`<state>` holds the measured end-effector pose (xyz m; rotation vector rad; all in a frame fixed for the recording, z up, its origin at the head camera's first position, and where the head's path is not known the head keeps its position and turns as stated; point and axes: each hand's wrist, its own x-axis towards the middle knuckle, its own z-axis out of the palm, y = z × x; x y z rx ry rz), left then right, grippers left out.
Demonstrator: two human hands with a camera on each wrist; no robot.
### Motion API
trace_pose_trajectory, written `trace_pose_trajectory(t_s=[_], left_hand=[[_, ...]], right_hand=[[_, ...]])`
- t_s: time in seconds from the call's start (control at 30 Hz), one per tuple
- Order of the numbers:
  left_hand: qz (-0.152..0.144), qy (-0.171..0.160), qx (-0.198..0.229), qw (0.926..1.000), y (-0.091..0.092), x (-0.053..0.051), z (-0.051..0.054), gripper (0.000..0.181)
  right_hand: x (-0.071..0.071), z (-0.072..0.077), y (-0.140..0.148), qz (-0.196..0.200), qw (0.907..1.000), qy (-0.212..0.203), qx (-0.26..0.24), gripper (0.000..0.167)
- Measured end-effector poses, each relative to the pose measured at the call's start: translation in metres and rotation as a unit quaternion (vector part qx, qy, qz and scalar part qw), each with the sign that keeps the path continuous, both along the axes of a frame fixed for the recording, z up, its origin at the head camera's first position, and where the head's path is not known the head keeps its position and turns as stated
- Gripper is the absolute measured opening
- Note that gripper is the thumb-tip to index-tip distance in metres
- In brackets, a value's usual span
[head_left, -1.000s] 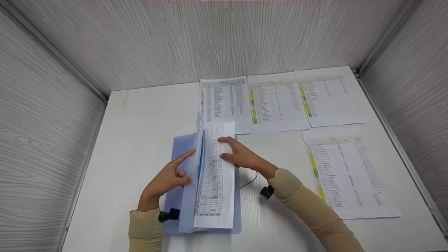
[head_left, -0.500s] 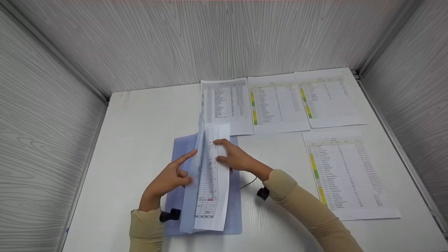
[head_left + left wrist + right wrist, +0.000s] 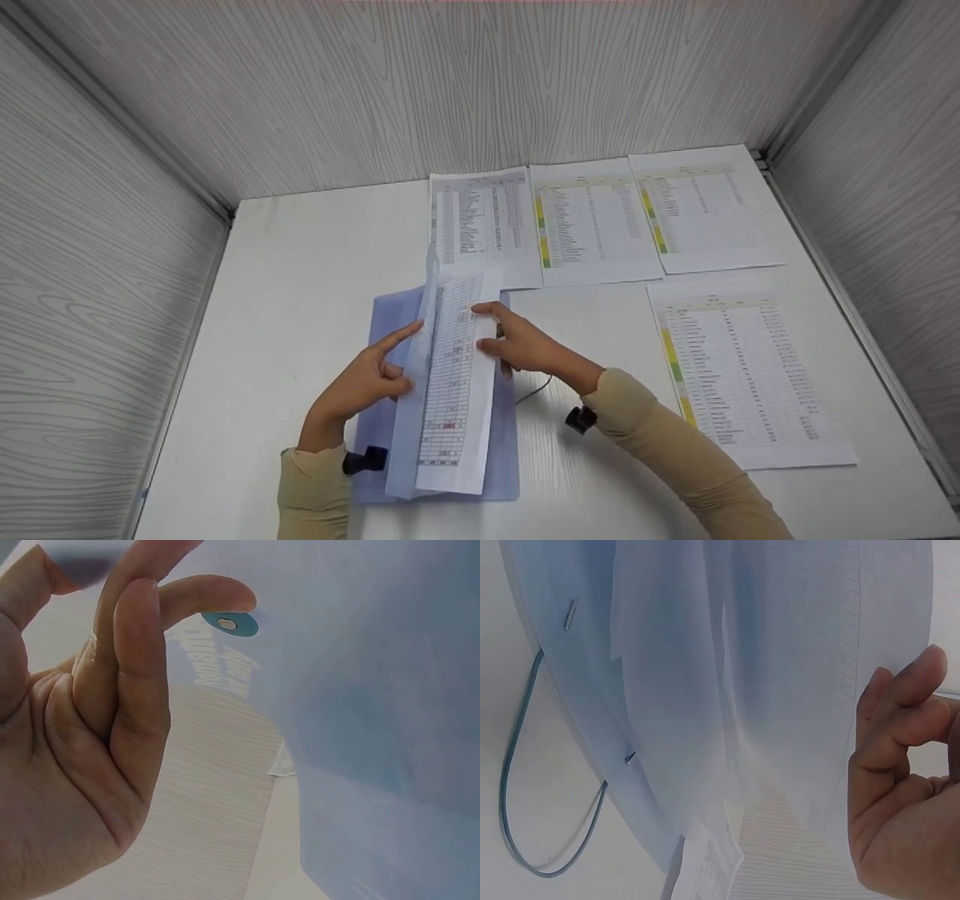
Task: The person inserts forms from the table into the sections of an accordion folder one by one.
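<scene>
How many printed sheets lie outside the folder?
4: back-left sheet, back-middle sheet, back-right sheet and front-right sheet. Others may be hidden underneath.

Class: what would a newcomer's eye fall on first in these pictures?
Probably the open blue folder on the white table, between the left hand and the right hand, which pinches a gridded sheet. Next, four printed pages: three along the far edge, one at the right.

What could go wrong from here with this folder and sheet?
The sheet looks slightly bowed in the right hand, so it may crease.
The flap stands raised against the left hand and might drop if that hand slips.
The cord loops out from the folder and could snag.
</scene>
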<state>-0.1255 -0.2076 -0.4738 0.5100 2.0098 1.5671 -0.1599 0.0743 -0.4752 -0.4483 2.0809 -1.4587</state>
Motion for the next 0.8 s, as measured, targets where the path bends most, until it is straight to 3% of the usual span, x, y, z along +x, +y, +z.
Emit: trace_pose_trajectory(t_s=[0.43, 0.8], left_hand=[[-0.01, 0.001, 0.002, 0.9999, 0.0, -0.003, 0.004, 0.081], [0.002, 0.002, 0.013, 0.9999, 0.001, -0.002, 0.002, 0.082]], right_hand=[[0.001, 0.005, 0.024, -0.008, 0.9999, -0.004, -0.009, 0.059], [0.004, 0.001, 0.03, 0.017, 0.9992, -0.018, -0.033, 0.061]])
